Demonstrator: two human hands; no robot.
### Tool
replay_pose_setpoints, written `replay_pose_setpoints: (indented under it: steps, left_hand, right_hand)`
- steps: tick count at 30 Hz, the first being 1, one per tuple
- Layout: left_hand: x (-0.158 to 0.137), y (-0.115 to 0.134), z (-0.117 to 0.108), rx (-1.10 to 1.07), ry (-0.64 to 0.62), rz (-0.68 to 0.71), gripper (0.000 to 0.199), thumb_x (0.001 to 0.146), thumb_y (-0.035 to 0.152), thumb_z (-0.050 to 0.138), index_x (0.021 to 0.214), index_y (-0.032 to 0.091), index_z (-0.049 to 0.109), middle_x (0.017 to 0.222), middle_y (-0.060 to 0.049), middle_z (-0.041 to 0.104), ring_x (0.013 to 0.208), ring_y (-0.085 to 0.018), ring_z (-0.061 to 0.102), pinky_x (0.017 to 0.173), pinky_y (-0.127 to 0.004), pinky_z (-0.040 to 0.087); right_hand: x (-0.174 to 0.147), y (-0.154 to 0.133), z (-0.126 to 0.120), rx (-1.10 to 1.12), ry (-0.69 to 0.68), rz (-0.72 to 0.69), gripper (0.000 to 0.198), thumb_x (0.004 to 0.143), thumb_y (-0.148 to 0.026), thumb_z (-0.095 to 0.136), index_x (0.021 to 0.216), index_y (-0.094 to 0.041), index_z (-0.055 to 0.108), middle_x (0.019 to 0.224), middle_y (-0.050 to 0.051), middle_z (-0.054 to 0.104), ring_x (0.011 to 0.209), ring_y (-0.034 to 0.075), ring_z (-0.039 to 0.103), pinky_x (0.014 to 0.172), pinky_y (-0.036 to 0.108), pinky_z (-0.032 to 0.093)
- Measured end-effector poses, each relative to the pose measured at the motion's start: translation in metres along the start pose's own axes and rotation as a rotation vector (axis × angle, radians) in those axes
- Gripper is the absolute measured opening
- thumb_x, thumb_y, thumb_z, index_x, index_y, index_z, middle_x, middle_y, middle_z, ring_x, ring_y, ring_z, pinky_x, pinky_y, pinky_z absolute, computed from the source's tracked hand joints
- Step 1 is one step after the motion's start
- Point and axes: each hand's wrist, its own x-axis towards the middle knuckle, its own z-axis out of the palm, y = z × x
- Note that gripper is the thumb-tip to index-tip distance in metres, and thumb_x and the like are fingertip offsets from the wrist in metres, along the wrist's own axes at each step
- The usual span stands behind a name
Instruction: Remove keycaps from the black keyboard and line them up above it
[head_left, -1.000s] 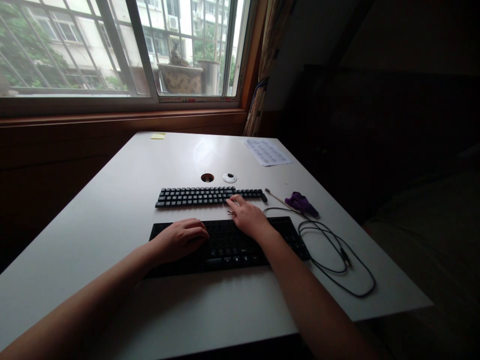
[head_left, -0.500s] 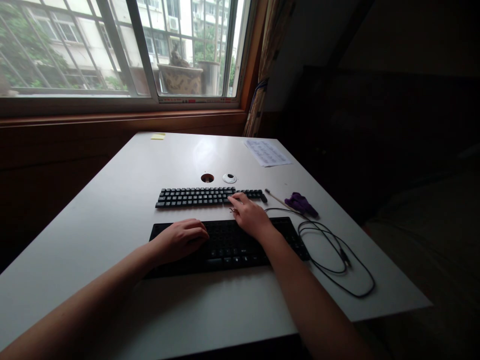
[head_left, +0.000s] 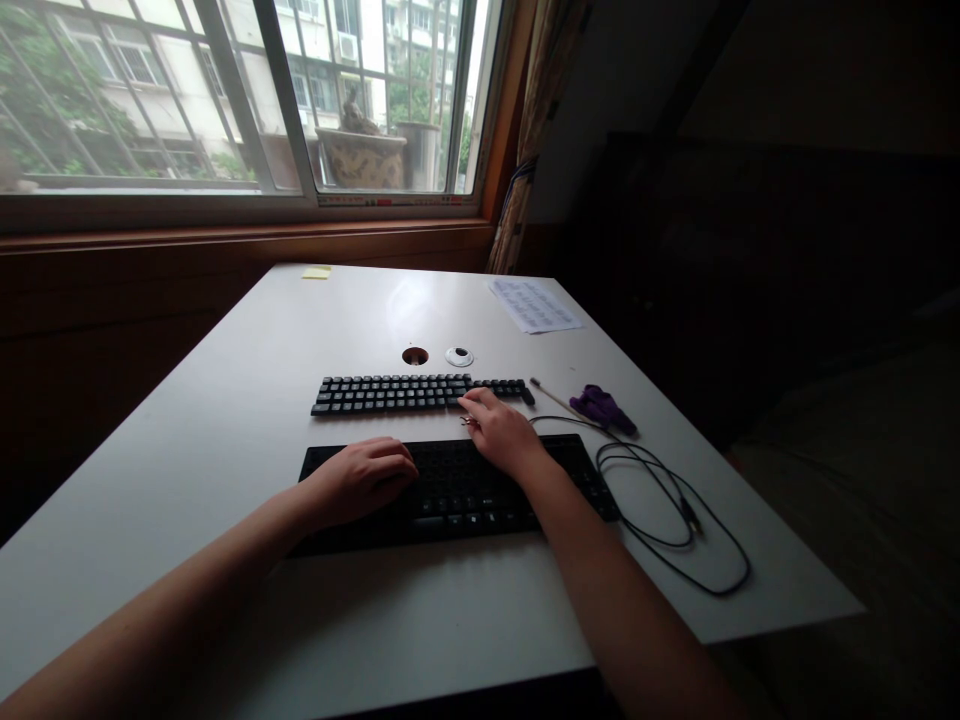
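A black keyboard (head_left: 442, 525) lies on the white desk in front of me. Keycaps show along its near rows, while its dark middle part is hard to read. Behind it stand tight rows of black keycaps (head_left: 382, 393). My left hand (head_left: 364, 475) rests over the keyboard's left half, fingers curled together toward the thumb; anything between the tips is hidden. Just beyond the keyboard's back edge, my right hand (head_left: 499, 430) is closed, its fingertips at the near edge of the keycap rows. A small copper-coloured wire tool (head_left: 469, 421) sticks out from beneath its fingers.
On the right are a coiled black cable (head_left: 739, 585), a purple cloth (head_left: 602, 407) and a thin brush (head_left: 555, 398). A round desk hole (head_left: 415, 356) and white cover (head_left: 459, 356) sit behind the keycaps. Printed paper (head_left: 536, 305) and a yellow note (head_left: 316, 272) lie farther back.
My right hand has shifted very slightly to the right. The left hand and the keyboard look the same.
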Motion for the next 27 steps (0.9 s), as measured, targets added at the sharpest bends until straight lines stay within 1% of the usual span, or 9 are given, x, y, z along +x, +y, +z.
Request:
replay_pose_setpoints:
  steps: [4,7,16,21,27]
  left_hand:
    - [-0.0001,-0.0014,0.0008,0.008,0.006,0.005,0.015,0.096,0.019,0.05,0.101,0.019,0.064,0.098,-0.007,0.064,0.088,-0.016,0.061,0.08,-0.027,0.05]
    - [0.0003,-0.0017,0.0011,0.009,0.004,0.006,0.015,0.096,0.019,0.05,0.101,0.019,0.064,0.098,-0.007,0.064,0.088,-0.016,0.061,0.079,-0.028,0.05]
    - [0.0013,-0.0007,0.0008,0.021,0.01,0.011,0.017,0.097,0.021,0.048,0.1,0.018,0.065,0.096,-0.008,0.064,0.087,-0.016,0.061,0.078,-0.028,0.051]
    - [0.0021,0.0003,0.0001,0.018,0.02,0.018,0.017,0.096,0.02,0.049,0.1,0.018,0.066,0.096,-0.008,0.065,0.086,-0.016,0.062,0.078,-0.027,0.052]
    - [0.0018,0.0009,-0.0008,0.014,0.012,0.014,0.017,0.096,0.02,0.049,0.1,0.018,0.065,0.096,-0.008,0.065,0.087,-0.016,0.061,0.079,-0.027,0.051]
  right_hand:
    - [0.002,-0.0017,0.002,-0.003,-0.015,-0.019,0.047,0.089,-0.019,0.047,0.135,-0.022,0.055,0.137,0.007,0.052,0.118,0.023,0.051,0.098,0.035,0.047]
    - [0.0029,-0.004,0.0014,-0.017,-0.019,-0.012,0.047,0.09,-0.02,0.047,0.137,-0.022,0.054,0.137,0.007,0.051,0.12,0.025,0.048,0.099,0.036,0.046]
    - [0.0038,-0.0068,-0.0012,-0.055,-0.085,0.006,0.049,0.091,-0.022,0.046,0.14,-0.024,0.05,0.141,0.006,0.048,0.119,0.025,0.046,0.096,0.038,0.048]
    - [0.0034,-0.0073,-0.0007,-0.054,-0.074,-0.002,0.049,0.09,-0.021,0.047,0.139,-0.026,0.051,0.14,0.005,0.049,0.117,0.026,0.048,0.093,0.038,0.05]
    - [0.0041,-0.0069,-0.0002,-0.052,-0.081,0.0,0.05,0.09,-0.021,0.048,0.139,-0.027,0.051,0.14,0.006,0.049,0.117,0.026,0.048,0.095,0.039,0.049]
